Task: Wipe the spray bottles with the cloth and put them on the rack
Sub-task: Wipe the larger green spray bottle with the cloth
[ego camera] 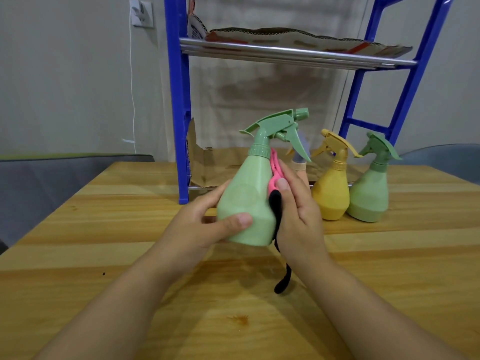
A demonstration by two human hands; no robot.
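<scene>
My left hand (207,222) grips the base of a light green spray bottle (249,198), held tilted above the wooden table (104,255). My right hand (298,211) presses a pink and black cloth (275,196) against the bottle's right side; a black strip of it dangles to the table. A yellow spray bottle (332,193) and a darker green one (370,193) stand upright to the right. Behind my right hand a further bottle (300,162) is mostly hidden. The blue rack (179,100) stands behind them.
The rack has metal-bar shelves lined with cardboard: an upper one (298,40) and a lower one (220,162) near table level. A wall socket with a white cable (141,14) is at the upper left. Grey seats flank the table.
</scene>
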